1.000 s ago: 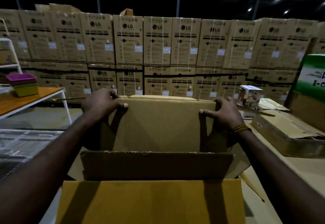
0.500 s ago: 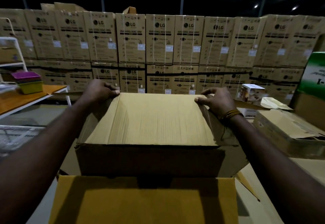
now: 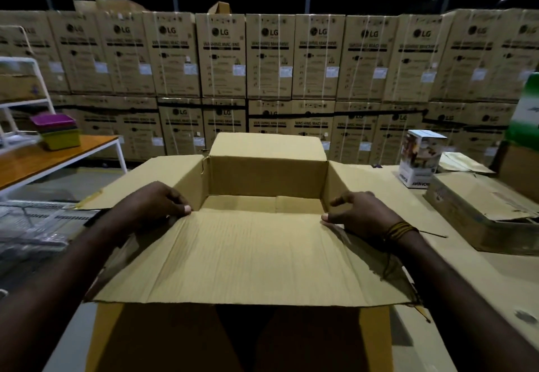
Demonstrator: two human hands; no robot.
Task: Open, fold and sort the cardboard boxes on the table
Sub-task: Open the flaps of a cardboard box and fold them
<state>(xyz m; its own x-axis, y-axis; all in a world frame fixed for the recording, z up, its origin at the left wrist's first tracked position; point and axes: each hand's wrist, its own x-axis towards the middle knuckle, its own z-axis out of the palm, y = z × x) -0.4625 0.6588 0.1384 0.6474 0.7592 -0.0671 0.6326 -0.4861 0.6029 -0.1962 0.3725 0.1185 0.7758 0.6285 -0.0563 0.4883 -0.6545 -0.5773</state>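
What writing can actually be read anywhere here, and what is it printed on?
"LG": stacked brown cardboard cartons along the back wall.
"WASHING MACHINE": the same cartons.
Small white printed box on the right: lettering blurred, unreadable.
White stickers on the cartons: too small.
Open plain cardboard box: no writing visible.

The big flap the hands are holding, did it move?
Yes. The near flap swung down toward the person, away from the stacked LG boxes; the open box now shows inside. Left hand and right hand grip its corners.
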